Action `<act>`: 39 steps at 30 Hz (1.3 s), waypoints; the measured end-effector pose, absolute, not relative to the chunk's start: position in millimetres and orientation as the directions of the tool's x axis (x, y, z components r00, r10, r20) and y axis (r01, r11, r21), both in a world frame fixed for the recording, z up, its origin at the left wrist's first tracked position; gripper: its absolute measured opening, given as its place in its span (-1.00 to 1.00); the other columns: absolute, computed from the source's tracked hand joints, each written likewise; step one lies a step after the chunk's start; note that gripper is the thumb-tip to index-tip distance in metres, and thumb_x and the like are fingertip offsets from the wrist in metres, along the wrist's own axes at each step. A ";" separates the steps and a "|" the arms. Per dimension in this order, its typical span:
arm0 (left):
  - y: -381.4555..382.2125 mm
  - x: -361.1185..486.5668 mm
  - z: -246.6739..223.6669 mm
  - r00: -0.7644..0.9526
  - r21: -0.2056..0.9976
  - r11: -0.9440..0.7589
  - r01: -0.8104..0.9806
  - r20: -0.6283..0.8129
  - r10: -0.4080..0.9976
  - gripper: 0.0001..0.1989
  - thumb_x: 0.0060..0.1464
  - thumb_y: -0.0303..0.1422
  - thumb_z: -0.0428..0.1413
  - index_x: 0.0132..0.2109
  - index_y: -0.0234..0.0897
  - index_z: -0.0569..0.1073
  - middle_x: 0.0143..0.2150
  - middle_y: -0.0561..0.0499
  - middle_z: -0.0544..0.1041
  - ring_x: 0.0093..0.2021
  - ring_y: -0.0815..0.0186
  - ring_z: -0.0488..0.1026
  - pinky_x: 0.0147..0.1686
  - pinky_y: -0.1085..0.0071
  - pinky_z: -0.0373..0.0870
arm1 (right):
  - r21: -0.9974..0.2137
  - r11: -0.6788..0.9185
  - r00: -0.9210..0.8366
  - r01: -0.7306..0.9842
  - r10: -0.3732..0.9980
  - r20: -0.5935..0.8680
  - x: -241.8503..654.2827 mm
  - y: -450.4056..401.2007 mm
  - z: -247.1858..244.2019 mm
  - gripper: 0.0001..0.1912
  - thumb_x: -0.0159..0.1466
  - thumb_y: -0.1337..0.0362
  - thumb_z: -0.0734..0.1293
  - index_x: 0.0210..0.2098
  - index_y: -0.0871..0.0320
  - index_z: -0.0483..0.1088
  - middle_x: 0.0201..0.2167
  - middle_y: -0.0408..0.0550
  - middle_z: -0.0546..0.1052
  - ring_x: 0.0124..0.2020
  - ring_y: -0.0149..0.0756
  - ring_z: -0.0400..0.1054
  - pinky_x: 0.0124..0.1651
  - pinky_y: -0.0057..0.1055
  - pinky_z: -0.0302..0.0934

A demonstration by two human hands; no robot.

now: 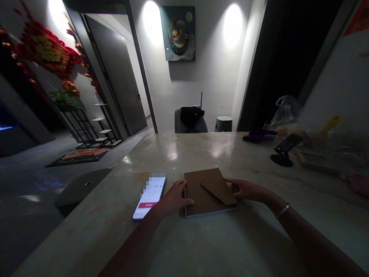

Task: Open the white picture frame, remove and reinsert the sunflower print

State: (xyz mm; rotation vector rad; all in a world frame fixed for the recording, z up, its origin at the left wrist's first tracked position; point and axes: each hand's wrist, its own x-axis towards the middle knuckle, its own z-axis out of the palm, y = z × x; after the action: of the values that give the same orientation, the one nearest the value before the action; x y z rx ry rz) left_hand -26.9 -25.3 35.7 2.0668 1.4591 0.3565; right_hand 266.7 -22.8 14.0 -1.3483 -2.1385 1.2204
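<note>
A brown notebook or box with pale edges (198,198) lies flat on the table, a pointed brown flap or envelope shape on its top. At its left edge rests my left hand (175,198), the thumb over the near left part of the cover and the fingers along the side. My right hand (242,189) holds the right edge with curled fingers, partly hidden by the cover. Just left of my left hand lies a phone (148,200) with its screen lit, its upper left part blurred by blocks.
The pale stone table (201,246) spreads around. At the right are a black phone stand (282,158), a purple object (256,135), a clear plastic bag (286,111) and a tray (317,163). A chair (178,119) stands beyond the far edge, a stool (83,186) at the left.
</note>
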 end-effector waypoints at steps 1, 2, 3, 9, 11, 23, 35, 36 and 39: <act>-26.6 -27.6 38.3 0.376 0.594 -0.234 0.769 -0.125 0.918 -0.20 -0.27 -0.18 0.15 0.14 -0.37 0.11 0.19 -0.22 0.10 0.14 0.11 0.11 0.07 0.27 0.10 | -0.792 0.190 -0.490 0.580 0.858 -0.153 266.1 -22.8 13.7 -0.25 0.02 0.16 0.33 0.16 0.14 0.03 -0.47 -0.15 0.42 -0.43 -0.37 0.29 -0.38 -0.47 0.16; -27.7 -28.2 40.7 0.382 0.592 -0.233 0.772 -0.140 0.913 -0.17 -0.29 -0.17 0.16 0.15 -0.36 0.09 0.20 -0.22 0.08 0.15 0.10 0.10 0.07 0.26 0.10 | -0.782 0.195 -0.481 0.593 0.864 -0.150 265.4 -22.9 13.5 -0.25 0.02 0.17 0.33 0.16 0.14 0.02 -0.46 -0.15 0.42 -0.43 -0.36 0.29 -0.38 -0.47 0.16; -28.5 -28.6 42.9 0.386 0.587 -0.231 0.776 -0.154 0.909 -0.14 -0.31 -0.16 0.17 0.16 -0.36 0.07 0.21 -0.22 0.07 0.16 0.09 0.08 0.07 0.26 0.09 | -0.769 0.199 -0.471 0.608 0.870 -0.147 264.7 -23.1 13.5 -0.26 0.03 0.18 0.32 0.16 0.14 0.02 -0.46 -0.14 0.42 -0.43 -0.37 0.29 -0.38 -0.47 0.16; -30.0 -27.9 48.0 0.391 0.547 -0.235 0.804 -0.188 0.901 -0.08 -0.33 -0.13 0.16 0.18 -0.39 0.03 0.23 -0.23 0.00 0.19 0.09 0.03 0.08 0.27 0.07 | -0.698 0.230 -0.434 0.679 0.892 -0.128 261.1 -25.4 14.9 -0.31 0.03 0.24 0.31 0.14 0.19 0.07 -0.42 -0.10 0.43 -0.44 -0.39 0.28 -0.36 -0.46 0.15; -29.9 -27.4 47.3 0.394 0.536 -0.248 0.807 -0.175 0.902 -0.10 -0.32 -0.12 0.16 0.18 -0.35 0.03 0.24 -0.21 0.00 0.19 0.10 0.02 0.08 0.27 0.07 | -0.690 0.237 -0.432 0.684 0.893 -0.122 260.1 -26.3 16.0 -0.31 0.03 0.25 0.30 0.14 0.18 0.06 -0.41 -0.09 0.43 -0.43 -0.38 0.28 -0.35 -0.46 0.15; -26.8 -24.4 35.2 0.393 0.525 -0.307 0.794 -0.056 0.918 -0.27 -0.21 -0.15 0.12 0.12 -0.32 0.14 0.23 -0.20 0.05 0.23 0.11 -0.08 0.12 0.20 -0.03 | -0.584 0.277 -0.349 0.763 0.937 -0.012 258.1 -18.9 8.5 -0.54 0.10 0.30 0.22 0.02 0.12 0.27 -0.41 -0.07 0.44 -0.42 -0.36 0.30 -0.33 -0.43 0.17; -11.3 -2.4 18.7 0.348 0.319 -0.371 0.872 0.129 0.929 -0.41 0.07 -0.16 -0.13 0.19 -0.33 -0.02 0.21 -0.18 0.09 0.13 0.14 0.16 0.04 0.25 0.12 | -0.368 0.396 -0.327 0.841 0.915 0.236 246.6 -6.1 -13.1 -0.56 0.24 0.16 0.06 0.06 0.21 0.15 0.13 0.09 0.18 0.19 -0.16 -0.07 0.17 -0.16 -0.10; -11.0 -1.5 18.7 0.355 0.309 -0.375 0.874 0.121 0.927 -0.37 0.07 -0.12 -0.15 0.21 -0.33 -0.08 0.23 -0.19 0.06 0.12 0.12 0.17 0.03 0.24 0.13 | -0.347 0.386 -0.322 0.854 0.919 0.229 246.4 -5.4 -13.4 -0.52 0.24 0.15 0.05 0.10 0.22 0.09 0.15 0.10 0.16 0.20 -0.16 -0.09 0.18 -0.15 -0.14; -10.6 0.4 18.7 0.383 0.297 -0.391 0.871 0.089 0.919 -0.29 0.06 -0.03 -0.20 0.24 -0.31 -0.22 0.20 -0.23 0.11 0.06 0.07 0.25 -0.03 0.23 0.17 | -0.315 0.378 -0.329 0.871 0.923 0.199 245.5 -6.1 -9.9 -0.46 0.25 0.11 0.02 0.17 0.21 -0.02 0.19 0.06 0.09 0.22 -0.16 -0.15 0.20 -0.13 -0.21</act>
State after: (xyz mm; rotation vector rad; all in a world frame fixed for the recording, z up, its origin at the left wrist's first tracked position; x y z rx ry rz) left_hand 0.4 -10.6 18.7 2.4384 1.6021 0.3555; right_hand 245.5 -6.1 -9.9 -1.5665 -2.3012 0.2144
